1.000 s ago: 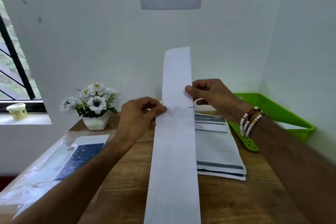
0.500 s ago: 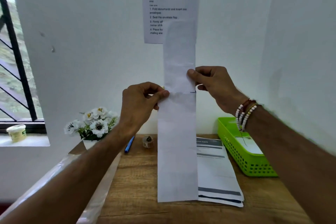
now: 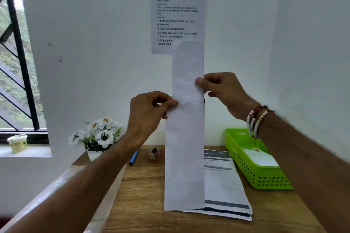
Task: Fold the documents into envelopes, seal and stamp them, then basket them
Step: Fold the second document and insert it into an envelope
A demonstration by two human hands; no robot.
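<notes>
I'm at an office mailing station. A task sheet (image 3: 178, 11) hangs on the wall (image 3: 113, 43); documents (image 3: 223, 185), a pen (image 3: 134, 157) and a green basket (image 3: 265, 179) sit on my desk (image 3: 147, 195).

White walls (image 3: 94, 43) met in a corner ahead of me; a black-barred window (image 3: 18, 53) on my left let in daylight over its sill (image 3: 37, 150), and a wooden desk (image 3: 147, 195) stood below a printed notice (image 3: 178, 5)
</notes>
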